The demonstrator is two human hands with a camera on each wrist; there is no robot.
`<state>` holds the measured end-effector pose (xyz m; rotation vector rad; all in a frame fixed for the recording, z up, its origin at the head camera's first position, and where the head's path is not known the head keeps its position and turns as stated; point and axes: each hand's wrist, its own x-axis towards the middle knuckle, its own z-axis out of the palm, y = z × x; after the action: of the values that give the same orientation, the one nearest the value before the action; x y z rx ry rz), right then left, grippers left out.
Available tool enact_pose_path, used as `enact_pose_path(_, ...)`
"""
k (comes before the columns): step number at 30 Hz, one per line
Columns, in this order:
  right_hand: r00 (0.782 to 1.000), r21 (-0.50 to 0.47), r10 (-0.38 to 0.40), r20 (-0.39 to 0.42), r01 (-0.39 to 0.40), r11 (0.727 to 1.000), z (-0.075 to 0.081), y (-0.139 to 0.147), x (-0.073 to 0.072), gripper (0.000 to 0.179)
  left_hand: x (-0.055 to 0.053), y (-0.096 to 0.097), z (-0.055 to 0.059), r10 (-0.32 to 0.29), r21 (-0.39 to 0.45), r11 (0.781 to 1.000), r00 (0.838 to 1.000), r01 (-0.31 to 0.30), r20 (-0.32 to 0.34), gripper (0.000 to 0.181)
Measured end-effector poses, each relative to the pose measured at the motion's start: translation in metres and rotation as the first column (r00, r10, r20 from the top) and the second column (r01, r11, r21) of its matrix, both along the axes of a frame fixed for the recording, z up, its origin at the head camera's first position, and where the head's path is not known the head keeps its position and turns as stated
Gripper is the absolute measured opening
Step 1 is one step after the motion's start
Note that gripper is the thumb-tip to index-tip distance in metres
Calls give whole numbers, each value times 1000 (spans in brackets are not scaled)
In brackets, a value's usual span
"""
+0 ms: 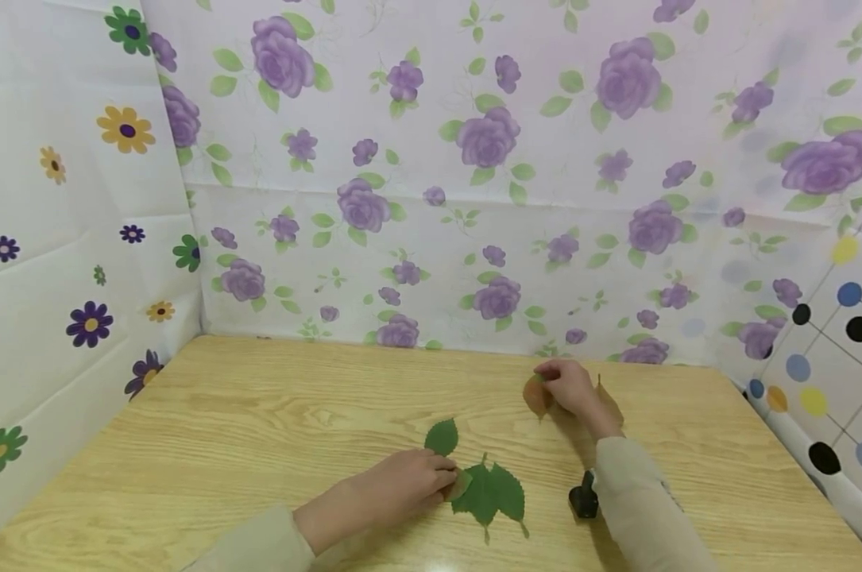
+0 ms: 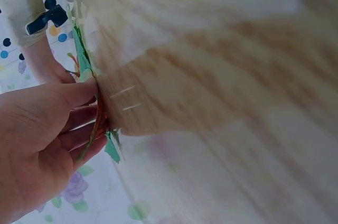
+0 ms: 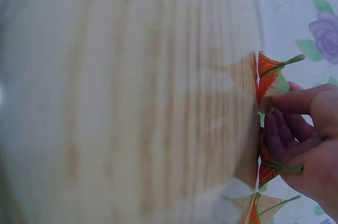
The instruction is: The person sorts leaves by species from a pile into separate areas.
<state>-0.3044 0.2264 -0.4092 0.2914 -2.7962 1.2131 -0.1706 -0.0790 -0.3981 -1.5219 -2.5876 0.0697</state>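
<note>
My left hand (image 1: 395, 488) is low at the centre of the table, holding a brownish leaf (image 1: 458, 485) between thumb and fingers. In the left wrist view that reddish-brown leaf (image 2: 99, 113) appears edge-on against the fingers. Green serrated leaves (image 1: 479, 499) lie just right of this hand, and a single green leaf (image 1: 442, 436) lies above it. Farther back, my right hand (image 1: 570, 385) pinches an orange-brown leaf (image 1: 535, 396) at the tabletop. The right wrist view has orange leaf parts (image 3: 267, 78) at the thumb and fingers. Another brown leaf (image 1: 609, 401) is partly hidden behind the right wrist.
The wood-grain table (image 1: 259, 413) reaches back to a wall sheet (image 1: 431, 262) with purple flowers. A flowered sheet (image 1: 59, 206) hangs on the left, a dotted one (image 1: 831, 349) on the right. A black device (image 1: 584, 500) sits at the right wrist.
</note>
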Motion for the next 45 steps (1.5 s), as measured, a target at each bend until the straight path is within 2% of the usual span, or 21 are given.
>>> enact_pose_path(7,999,-4,-3,52,3,1000,-4,3,-2,34,0,0,4,15,40,999,996,-18,83,28)
enact_pose_path(13,999,24,0,44,-1,1000,-4,2,-2,37,-2,0,3,37,59,997,986,-47,164,33)
enact_pose_path(19,999,42,8,34,-10,999,-4,2,-2,35,-3,-1,5,56,74,995,976,-73,209,35)
enact_pose_path(22,999,47,10,34,-12,999,-4,2,-2,35,-2,1,7,43,97,993,980,-63,197,33)
enact_pose_path(28,999,71,23,27,-25,997,-6,2,-4,36,-2,3,6,4,124,992,996,-15,87,30)
enact_pose_path(31,999,67,23,27,-25,997,-5,1,-4,35,-2,3,5,4,147,989,997,-15,75,33)
enact_pose_path(36,999,69,26,35,-29,997,-4,0,-3,35,-3,0,2,-4,230,973,990,-29,142,34)
enact_pose_path(41,999,78,26,42,-30,996,-4,0,-3,34,-6,-3,0,-64,341,940,991,21,114,26)
enact_pose_path(43,999,81,30,43,-34,996,-4,0,-3,34,-7,-3,0,-77,377,926,985,15,152,27)
enact_pose_path(45,998,87,38,40,-42,995,-4,0,-4,33,-9,-4,1,-71,391,920,970,-26,234,29)
